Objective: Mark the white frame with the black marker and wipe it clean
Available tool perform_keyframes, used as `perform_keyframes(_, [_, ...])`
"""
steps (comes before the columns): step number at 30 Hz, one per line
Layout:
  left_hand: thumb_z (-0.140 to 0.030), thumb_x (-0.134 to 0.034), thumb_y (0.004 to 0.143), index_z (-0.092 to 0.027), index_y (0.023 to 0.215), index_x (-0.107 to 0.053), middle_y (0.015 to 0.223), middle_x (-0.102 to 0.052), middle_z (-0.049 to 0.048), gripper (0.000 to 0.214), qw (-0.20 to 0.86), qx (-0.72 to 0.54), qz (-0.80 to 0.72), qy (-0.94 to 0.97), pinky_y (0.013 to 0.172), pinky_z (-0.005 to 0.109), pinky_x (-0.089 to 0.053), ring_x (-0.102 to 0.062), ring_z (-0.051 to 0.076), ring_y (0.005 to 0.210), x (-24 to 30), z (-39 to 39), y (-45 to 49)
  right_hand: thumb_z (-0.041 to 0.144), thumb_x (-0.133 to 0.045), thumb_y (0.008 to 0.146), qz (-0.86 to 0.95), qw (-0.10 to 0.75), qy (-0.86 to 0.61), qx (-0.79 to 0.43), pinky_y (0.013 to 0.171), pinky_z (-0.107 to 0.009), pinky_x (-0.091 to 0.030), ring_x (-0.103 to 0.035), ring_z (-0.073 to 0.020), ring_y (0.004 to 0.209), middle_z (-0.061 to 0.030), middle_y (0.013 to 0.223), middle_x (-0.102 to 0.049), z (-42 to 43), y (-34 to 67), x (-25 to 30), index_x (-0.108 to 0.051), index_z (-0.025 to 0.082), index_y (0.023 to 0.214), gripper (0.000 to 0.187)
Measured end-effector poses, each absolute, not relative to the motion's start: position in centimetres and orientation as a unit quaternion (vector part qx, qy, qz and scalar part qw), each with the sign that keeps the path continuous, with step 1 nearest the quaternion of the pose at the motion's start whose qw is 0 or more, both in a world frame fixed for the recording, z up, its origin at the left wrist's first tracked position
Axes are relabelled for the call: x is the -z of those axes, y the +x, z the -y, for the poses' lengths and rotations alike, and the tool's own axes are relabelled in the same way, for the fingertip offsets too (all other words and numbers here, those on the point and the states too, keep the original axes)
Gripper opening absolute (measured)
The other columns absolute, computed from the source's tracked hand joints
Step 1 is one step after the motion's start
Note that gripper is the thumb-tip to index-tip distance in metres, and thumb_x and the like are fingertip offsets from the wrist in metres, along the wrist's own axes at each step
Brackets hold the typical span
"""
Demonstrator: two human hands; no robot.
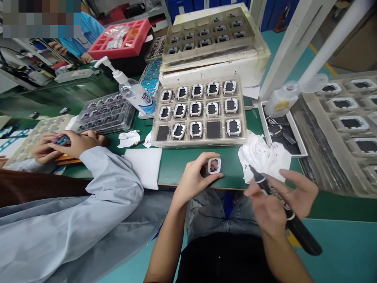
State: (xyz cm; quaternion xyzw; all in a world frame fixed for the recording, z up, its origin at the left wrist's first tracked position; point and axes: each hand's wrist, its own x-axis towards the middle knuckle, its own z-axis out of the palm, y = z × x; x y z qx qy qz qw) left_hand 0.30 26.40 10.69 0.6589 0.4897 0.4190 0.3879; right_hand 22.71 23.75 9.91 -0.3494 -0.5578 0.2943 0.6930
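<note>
My left hand (196, 177) pinches a small white square frame part (214, 165) just above the green table's front edge. My right hand (278, 204) grips a black marker pen (282, 206), its tip pointing up and left toward a crumpled white cloth (265, 157). Straight ahead lies a clear tray (200, 143) with rows of the same white-framed parts (196, 109); two pockets in its nearest row show only black squares.
A co-worker in a light blue-grey sleeve (112, 177) sits at my left, hands (67, 145) on a small dark part. A pump bottle (135, 92), stacked trays (212, 35), a red tray (120, 37), a white box (282, 133) and more trays at right (347, 118) crowd the table.
</note>
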Motion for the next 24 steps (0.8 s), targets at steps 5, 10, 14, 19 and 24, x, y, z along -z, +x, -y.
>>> perform_keyframes(5, [-0.025, -0.105, 0.086, -0.026, 0.129, -0.070, 0.099, -0.084, 0.0001, 0.056, 0.471, -0.469, -0.456, 0.592, 0.083, 0.024, -0.063, -0.080, 0.017, 0.088, -10.6, -26.2, -0.2, 0.018, -0.080, 0.098, 0.585, 0.684, -0.298, -0.317, 0.083, -0.048, -0.076, -0.085, -0.0297, 0.094, -0.0038, 0.089, -0.077, -24.9, 20.0, -10.5, -0.074, 0.025, 0.120, 0.024])
perform_keyframes(10, [-0.028, -0.113, 0.076, -0.026, 0.126, -0.071, 0.099, -0.087, 0.0017, 0.065, 0.502, -0.501, -0.444, 0.548, 0.083, 0.025, -0.069, -0.085, 0.019, 0.088, -10.3, -25.8, -0.4, 0.011, -0.081, 0.097, 0.562, 0.667, -0.340, -0.352, 0.099, -0.053, -0.078, -0.079, -0.0211, 0.074, 0.0029, 0.082, -0.070, -25.1, 19.2, -10.4, -0.071, 0.025, 0.117, 0.027])
perform_keyframes(14, [-0.037, -0.115, 0.073, -0.026, 0.122, -0.068, 0.096, -0.087, 0.0012, 0.068, 0.494, -0.526, -0.440, 0.535, 0.076, 0.025, -0.070, -0.088, 0.021, 0.085, -10.0, -25.5, -0.5, 0.005, -0.080, 0.094, 0.573, 0.653, -0.317, -0.381, 0.112, -0.060, -0.075, -0.071, -0.0154, 0.064, 0.0078, 0.076, -0.064, -24.9, 18.0, -10.8, -0.064, 0.025, 0.110, 0.031])
perform_keyframes(19, [-0.048, -0.110, 0.080, -0.025, 0.125, -0.069, 0.104, -0.088, 0.0043, 0.065, 0.478, -0.524, -0.441, 0.550, 0.081, 0.030, -0.072, -0.090, 0.023, 0.091, -9.8, -25.5, -0.6, 0.011, -0.075, 0.101, 0.585, 0.630, -0.322, -0.397, 0.105, -0.057, -0.077, -0.070, -0.0167, 0.061, 0.0080, 0.067, -0.056, -25.2, 17.2, -11.4, -0.053, 0.028, 0.086, 0.032])
perform_keyframes(24, [-0.050, -0.107, 0.083, -0.024, 0.124, -0.072, 0.102, -0.087, 0.0039, 0.060, 0.448, -0.514, -0.466, 0.564, 0.080, 0.028, -0.071, -0.089, 0.022, 0.089, -9.7, -25.5, -0.6, 0.012, -0.075, 0.100, 0.608, 0.605, -0.351, -0.375, 0.111, -0.050, -0.076, -0.074, -0.0171, 0.065, 0.0075, 0.066, -0.056, -25.5, 17.1, -11.1, -0.057, 0.028, 0.080, 0.031])
